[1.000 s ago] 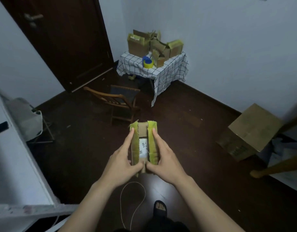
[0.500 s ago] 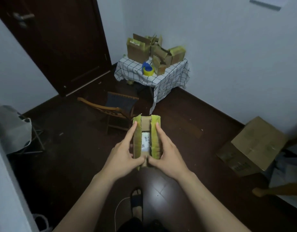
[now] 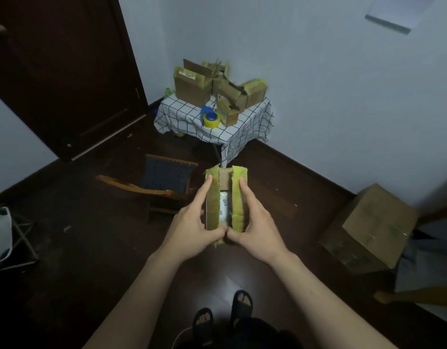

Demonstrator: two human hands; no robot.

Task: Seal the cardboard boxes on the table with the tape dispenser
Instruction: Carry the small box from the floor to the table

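The left hand (image 3: 192, 227) and right hand (image 3: 257, 230) grip the small box (image 3: 223, 181) between them, probably to press its flaps shut; forefingers lie straight along each flap, thumbs hooked round the near end, both forearms reaching forward; between the fingers the flaps stand apart; well beyond the fingertips, the tape dispenser (image 3: 211, 118) sits on the table (image 3: 242, 133) beside other boxes (image 3: 192, 89).

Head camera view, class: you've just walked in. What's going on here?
A person holds a small cardboard box in the air, left hand and right hand gripping it along its two top flaps. The flaps stand apart, a white labelled item showing between them. The tape dispenser lies untouched on the checked table in the corner, beside other open boxes.
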